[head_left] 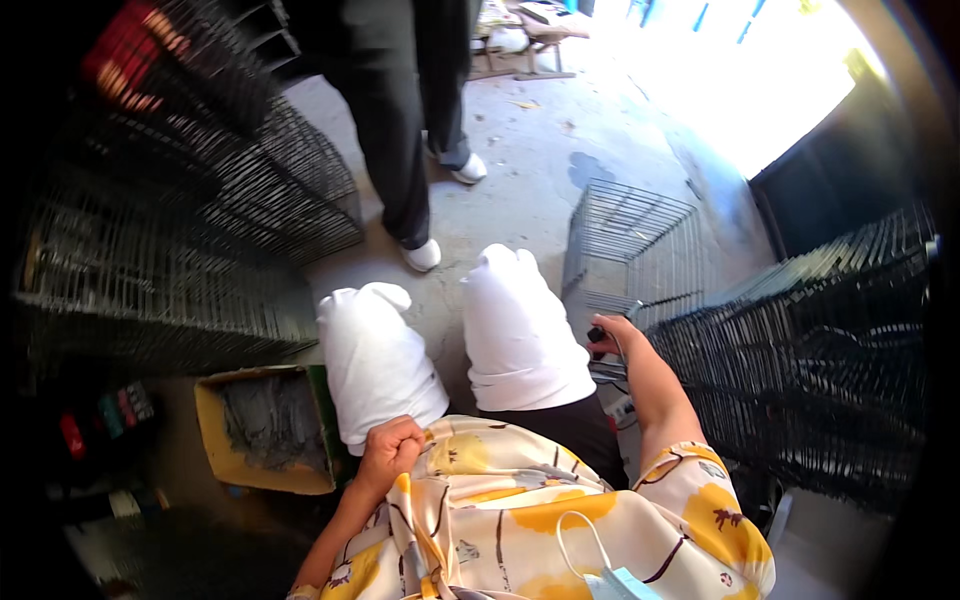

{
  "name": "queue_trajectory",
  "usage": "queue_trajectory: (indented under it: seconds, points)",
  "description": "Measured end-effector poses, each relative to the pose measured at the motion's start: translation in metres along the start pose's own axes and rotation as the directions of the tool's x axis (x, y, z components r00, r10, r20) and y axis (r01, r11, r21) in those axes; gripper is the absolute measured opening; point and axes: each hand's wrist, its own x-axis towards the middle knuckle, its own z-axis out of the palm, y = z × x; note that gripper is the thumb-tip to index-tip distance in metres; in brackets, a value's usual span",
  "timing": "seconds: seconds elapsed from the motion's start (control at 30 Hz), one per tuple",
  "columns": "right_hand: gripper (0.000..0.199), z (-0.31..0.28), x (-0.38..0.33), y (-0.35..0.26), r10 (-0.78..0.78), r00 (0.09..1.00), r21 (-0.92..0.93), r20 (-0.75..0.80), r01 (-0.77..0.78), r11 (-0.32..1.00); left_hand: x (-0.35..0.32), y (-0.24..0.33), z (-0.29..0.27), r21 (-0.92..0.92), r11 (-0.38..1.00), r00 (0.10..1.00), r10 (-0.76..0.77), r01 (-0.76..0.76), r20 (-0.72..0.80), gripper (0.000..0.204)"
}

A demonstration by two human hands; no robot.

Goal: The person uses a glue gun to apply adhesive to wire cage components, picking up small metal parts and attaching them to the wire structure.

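My left hand (392,449) is curled into a fist at the hem of my yellow-patterned shirt (535,520), beside my left knee. Whether anything is inside that fist is hidden. My right hand (613,336) reaches out past my right knee, its fingers closed round a small black object (597,334) whose kind I cannot make out. Just beyond this hand stands an open-framed wire cage (632,235) on the floor. White cloth covers (520,330) wrap both of my knees.
Stacked dark wire racks (790,370) crowd my right; more wire cages (170,260) are piled at left. A cardboard box (215,430) with grey pieces sits by my left leg. Ahead, a person in dark trousers (385,110) stands on the concrete floor (520,150).
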Motion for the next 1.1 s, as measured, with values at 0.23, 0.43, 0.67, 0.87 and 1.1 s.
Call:
queue_trajectory:
  seconds: [0.23,0.43,0.67,0.87,1.1]
  points:
    - [0.021,0.02,-0.031,-0.032,0.054,0.982,0.085,-0.183,-0.039,0.996,-0.003,-0.002,0.011,0.027,0.999,1.0,-0.023,0.024,-0.019,0.007]
    - [0.036,0.084,-0.161,-0.159,0.138,0.987,-0.076,-0.088,-0.144,0.987,-0.009,-0.008,0.009,0.036,0.999,0.998,-0.026,0.028,-0.06,0.009]
    - [0.061,0.085,-0.255,-0.198,-0.187,0.969,-0.222,-0.161,0.149,0.964,-0.008,-0.005,0.007,-0.084,0.994,0.996,-0.072,0.067,-0.055,0.013]
    - [0.063,0.088,-0.33,-0.171,-0.621,0.715,-0.173,-0.322,0.601,0.781,0.02,0.021,0.005,-0.507,0.838,0.979,-0.16,0.202,0.124,0.02]
    - [0.039,0.083,-0.361,-0.119,-0.493,0.696,-0.181,-0.522,0.475,0.861,0.119,0.08,0.089,-0.424,0.905,0.882,0.17,0.036,0.439,0.032]
